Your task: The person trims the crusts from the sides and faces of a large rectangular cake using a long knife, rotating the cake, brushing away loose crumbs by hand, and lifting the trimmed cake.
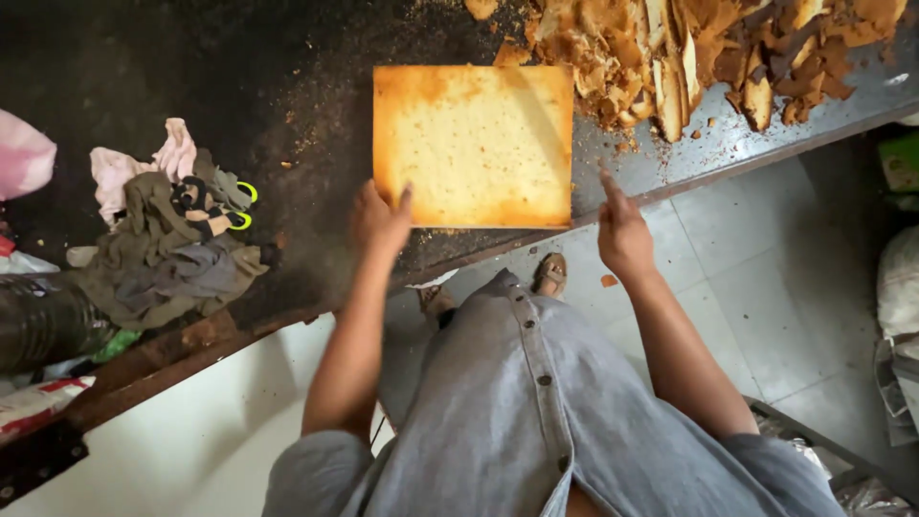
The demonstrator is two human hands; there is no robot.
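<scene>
A large square slab of golden sponge cake lies flat on a dark, crumb-strewn worktable. My left hand rests at the slab's near left corner, fingers touching its edge. To the right of the slab's near right corner is my right hand, fingers loosely together and pointing up at the table edge, holding nothing. Neither hand grips the cake.
A heap of brown cake trimmings fills the table's far right. A bundle of rags with black-and-yellow scissors lies at the left, beside a dark cylinder. Below are a tiled floor and my sandalled feet.
</scene>
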